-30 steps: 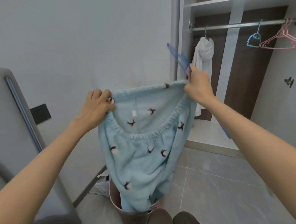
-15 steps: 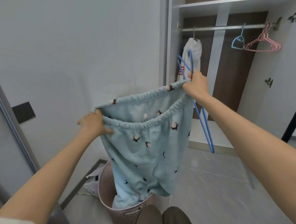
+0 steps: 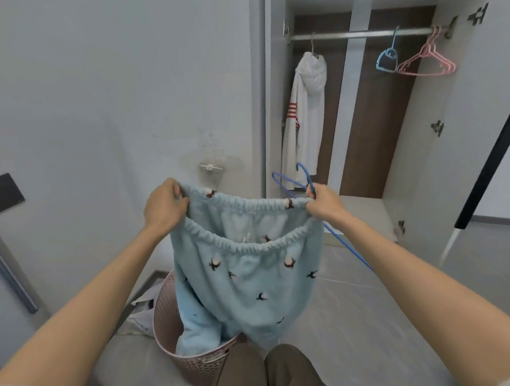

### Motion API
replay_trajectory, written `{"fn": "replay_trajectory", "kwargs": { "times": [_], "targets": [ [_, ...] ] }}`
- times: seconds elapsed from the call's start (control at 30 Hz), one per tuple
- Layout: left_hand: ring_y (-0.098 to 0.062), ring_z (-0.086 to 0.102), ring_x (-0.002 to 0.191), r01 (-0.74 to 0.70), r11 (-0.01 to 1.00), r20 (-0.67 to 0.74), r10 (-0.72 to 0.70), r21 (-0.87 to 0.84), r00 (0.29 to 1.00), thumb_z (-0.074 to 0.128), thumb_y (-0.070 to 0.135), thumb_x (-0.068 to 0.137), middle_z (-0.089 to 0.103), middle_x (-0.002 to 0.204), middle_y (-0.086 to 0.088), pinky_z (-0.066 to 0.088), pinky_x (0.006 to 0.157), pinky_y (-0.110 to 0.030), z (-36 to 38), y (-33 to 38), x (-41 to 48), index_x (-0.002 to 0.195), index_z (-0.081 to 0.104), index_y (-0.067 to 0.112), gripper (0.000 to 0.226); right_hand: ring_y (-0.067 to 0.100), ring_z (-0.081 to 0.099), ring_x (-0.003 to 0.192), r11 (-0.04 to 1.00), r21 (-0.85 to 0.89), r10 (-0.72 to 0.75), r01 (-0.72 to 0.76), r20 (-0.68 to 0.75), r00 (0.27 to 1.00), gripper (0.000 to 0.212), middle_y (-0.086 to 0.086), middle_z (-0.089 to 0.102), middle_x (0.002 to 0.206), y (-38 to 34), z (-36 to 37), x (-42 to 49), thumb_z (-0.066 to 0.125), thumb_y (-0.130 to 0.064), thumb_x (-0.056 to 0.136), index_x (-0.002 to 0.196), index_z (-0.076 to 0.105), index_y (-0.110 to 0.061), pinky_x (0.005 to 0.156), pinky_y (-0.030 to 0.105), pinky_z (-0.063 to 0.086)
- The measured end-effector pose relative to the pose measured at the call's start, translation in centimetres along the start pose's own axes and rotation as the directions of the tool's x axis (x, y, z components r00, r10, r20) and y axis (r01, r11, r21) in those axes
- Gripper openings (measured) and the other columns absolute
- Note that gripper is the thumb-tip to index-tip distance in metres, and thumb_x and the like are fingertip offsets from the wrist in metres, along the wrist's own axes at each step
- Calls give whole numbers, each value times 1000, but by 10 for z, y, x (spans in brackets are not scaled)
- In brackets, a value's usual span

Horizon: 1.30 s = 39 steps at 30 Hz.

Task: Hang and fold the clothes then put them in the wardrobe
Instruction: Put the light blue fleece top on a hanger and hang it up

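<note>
**Blue trousers held open in front of the wardrobe**

The wardrobe stood open ahead and to the right, with a metal rail running across under its top shelf. In front of the person, a pair of pale blue fleecy trousers with a small dark print hung from both hands, the elastic waistband stretched wide and gaping open towards the camera. The legs dropped down into a pink laundry basket on the floor, just ahead of the person's knees. A white hooded top with red stripes on one sleeve hung at the left end of the rail. The left hand was closed around the left side of the waistband, fingers curled over the edge. The right hand gripped the right side of the waistband together with a blue hanger, whose hook rose above the fist while its long side slanted down behind the forearm. Towards the right end of the rail hung some pink hangers and, just beside them, a smaller light blue hanger
</note>
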<state>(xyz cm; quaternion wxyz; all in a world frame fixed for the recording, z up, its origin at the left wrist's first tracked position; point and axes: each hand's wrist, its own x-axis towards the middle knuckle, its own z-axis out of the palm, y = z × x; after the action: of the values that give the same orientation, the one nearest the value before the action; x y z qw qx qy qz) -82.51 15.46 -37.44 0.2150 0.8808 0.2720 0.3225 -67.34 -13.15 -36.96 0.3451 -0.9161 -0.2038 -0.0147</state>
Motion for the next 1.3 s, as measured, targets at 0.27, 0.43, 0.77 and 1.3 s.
{"fn": "replay_trajectory", "kwargs": {
  "times": [0.27,0.43,0.77,1.3],
  "targets": [
    [-31,49,65,-65,997,74,62,36,995,39,17,98,51,74,-10,35,58,-37,21,14,5,98,31,9,11,12,34,61,989,149,-64,19,305,950,35,-3,37,64,24,22,-31,60,6,72,66,35,-19,55,25,28],
    [-34,52,75,8,994,42,-13,112,999,38,19,98,55,83,-13,39,63,-39,19,9,12,115,39,8,20,9,42,64,926,366,-190,98,226,955,14,-3,48,71,3,13,-44,62,-23,92,89,51,-14,63,24,37],
    [-34,53,81,94,986,59,-103,137,993,42,25,96,62,97,-21,39,66,-38,34,-2,17,103,47,11,16,11,43,61,910,382,-220,163,112,969,21,0,49,67,-29,13,-72,41,-21,99,80,51,-21,63,28,38],
    [-17,61,89,-118,840,291,311,-529,905,64,24,90,67,107,-13,47,85,-34,-3,79,-6,95,63,8,17,16,50,64,904,372,-187,212,-102,977,26,-6,55,67,-48,30,-62,43,-25,98,75,55,-30,66,39,44]
  ]
}}
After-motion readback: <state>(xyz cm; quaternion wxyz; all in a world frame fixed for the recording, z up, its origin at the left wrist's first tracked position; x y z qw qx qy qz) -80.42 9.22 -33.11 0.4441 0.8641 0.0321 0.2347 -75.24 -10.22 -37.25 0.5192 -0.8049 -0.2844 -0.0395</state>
